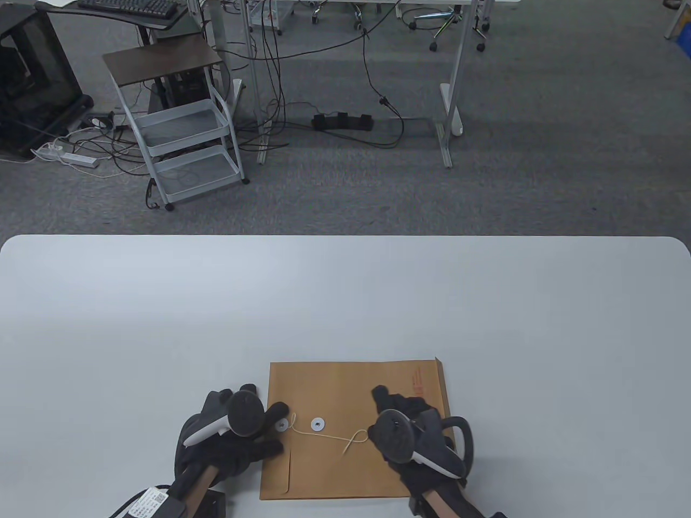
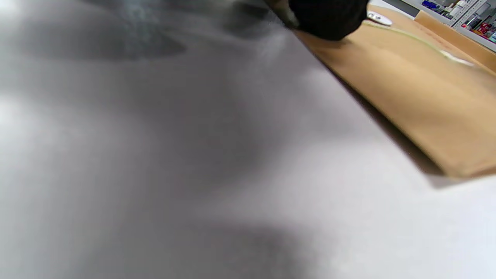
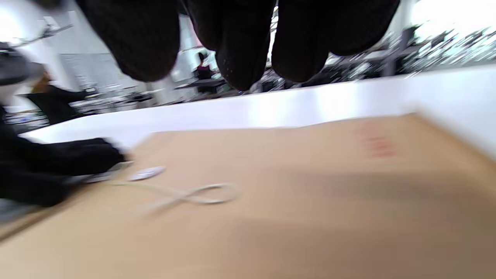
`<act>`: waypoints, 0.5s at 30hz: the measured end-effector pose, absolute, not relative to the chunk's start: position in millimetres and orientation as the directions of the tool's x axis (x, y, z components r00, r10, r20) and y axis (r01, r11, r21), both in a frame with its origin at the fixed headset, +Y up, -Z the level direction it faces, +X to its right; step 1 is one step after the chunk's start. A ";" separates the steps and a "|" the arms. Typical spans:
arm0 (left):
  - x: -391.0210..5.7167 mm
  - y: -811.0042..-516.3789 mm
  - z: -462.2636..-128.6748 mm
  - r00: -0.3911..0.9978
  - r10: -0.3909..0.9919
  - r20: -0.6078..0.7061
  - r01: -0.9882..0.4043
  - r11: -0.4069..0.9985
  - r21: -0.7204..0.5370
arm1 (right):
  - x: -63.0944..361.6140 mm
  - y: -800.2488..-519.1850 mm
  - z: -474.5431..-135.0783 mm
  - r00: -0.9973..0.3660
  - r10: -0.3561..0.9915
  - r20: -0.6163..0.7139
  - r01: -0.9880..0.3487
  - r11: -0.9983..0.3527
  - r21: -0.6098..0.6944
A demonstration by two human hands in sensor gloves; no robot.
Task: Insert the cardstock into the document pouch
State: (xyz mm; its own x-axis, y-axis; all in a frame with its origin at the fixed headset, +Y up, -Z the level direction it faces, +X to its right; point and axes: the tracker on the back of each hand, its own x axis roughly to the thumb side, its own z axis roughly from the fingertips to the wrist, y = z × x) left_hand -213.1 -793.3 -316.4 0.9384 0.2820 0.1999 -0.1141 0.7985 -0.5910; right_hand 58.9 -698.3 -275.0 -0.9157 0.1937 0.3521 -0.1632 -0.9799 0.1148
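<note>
White worktop (image 1: 345, 302), office floor w/ cables and a wire cart behind it. Your document pouch (image 1: 353, 388) lies flat near the worktop's front edge, a bit right of centre, closure side up. No cardstock shows in any view; can't tell if it's already inside.

Handling, my read: kraft paper, light, semi-stiff, so it'll slide on the smooth top unless pinned and will crease if you grab mid-panel. Take it by the flap end, on your left, and pin the body w/ the other hand. The string (image 1: 329, 434) is thin and limp; pinch it near the free loop, not near the washer. The washers are thin discs and could tear off if yanked.

Count: 1 pouch, 2 white washers, 1 string. One washer (image 1: 281, 426) sits at your left fingertips, the other (image 1: 318, 424) just beside it toward the pouch's middle. The string runs from the first, past the second, to a loose loop near your right hand.

Left hand (image 1: 237, 431): rests at the pouch's left edge, fingertips on the paper by the first washer; seems to be pressing, not pinching. Right hand (image 1: 415, 431): over the pouch's right part. In the right wrist view its fingers (image 3: 240, 46) hang clear above the paper, holding nothing visible.
</note>
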 end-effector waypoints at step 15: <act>-214.0 -794.0 -316.2 0.935 0.296 0.196 -0.126 0.793 -0.596 | -62.2 -759.3 -305.8 -0.893 -0.091 0.441 0.135 -0.988 0.069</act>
State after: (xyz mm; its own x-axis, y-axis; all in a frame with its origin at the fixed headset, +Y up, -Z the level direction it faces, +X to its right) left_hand -214.0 -794.0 -316.2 0.9349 0.2959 0.1959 -0.1261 0.7930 -0.5960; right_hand -62.2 -759.3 -305.8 -0.8927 -0.0911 0.4414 0.1349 -0.9885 0.0687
